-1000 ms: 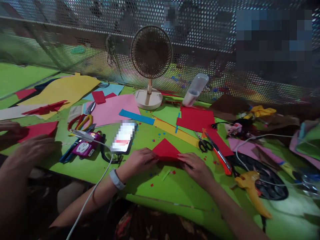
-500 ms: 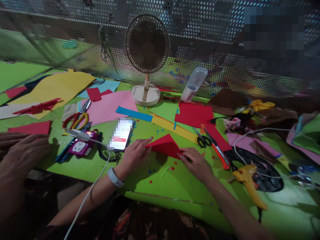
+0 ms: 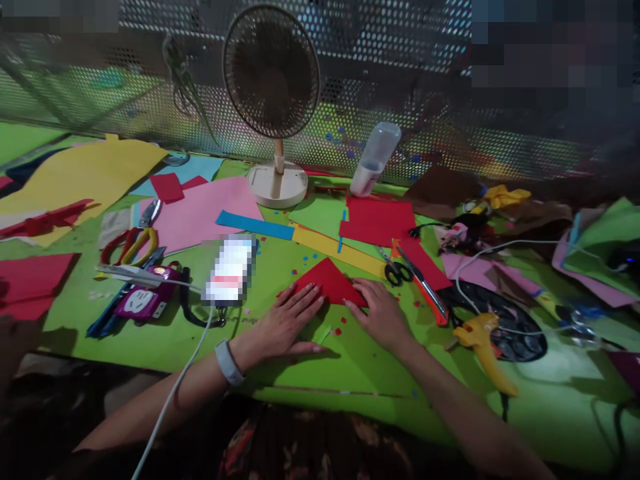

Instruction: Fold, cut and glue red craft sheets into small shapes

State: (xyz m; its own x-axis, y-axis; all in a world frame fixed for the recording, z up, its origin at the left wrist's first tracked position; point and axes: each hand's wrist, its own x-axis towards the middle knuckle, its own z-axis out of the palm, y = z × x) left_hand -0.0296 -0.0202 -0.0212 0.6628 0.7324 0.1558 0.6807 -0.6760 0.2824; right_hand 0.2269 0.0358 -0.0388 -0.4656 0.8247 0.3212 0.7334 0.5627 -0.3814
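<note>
A folded red paper triangle (image 3: 327, 281) lies flat on the green table (image 3: 350, 373) in front of me. My left hand (image 3: 283, 323) lies open with its fingers stretched, the fingertips pressing the triangle's left edge. My right hand (image 3: 380, 313) rests flat and open on the triangle's right corner. A white band sits on my left wrist.
A phone (image 3: 229, 270) lies left of the paper with a white cable. Black scissors (image 3: 397, 270), an orange cutter (image 3: 425, 293) and a yellow glue gun (image 3: 483, 350) lie to the right. A small fan (image 3: 273, 100), a bottle (image 3: 375, 159) and coloured paper sheets stand behind.
The red triangle was lifted half a second ago and now lies flat under both my hands. The other person's hands at the left have left the view.
</note>
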